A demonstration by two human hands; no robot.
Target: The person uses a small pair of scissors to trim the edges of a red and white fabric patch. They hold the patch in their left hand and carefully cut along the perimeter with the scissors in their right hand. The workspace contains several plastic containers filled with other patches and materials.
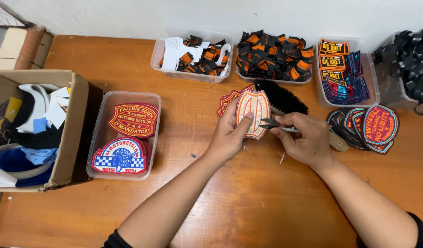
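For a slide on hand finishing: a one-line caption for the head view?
Left hand holds an embroidered patch while right hand works small snips at its edge.

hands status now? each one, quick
Left hand: closed on an orange-and-white embroidered patch, held up off the table.
Right hand: closed on small thread snips, tips at the patch's edge.

A small craft workshop for sewn badges. Clear tubs of sorted labels line the desk's far edge. A cardboard box of scraps sits at its left edge.
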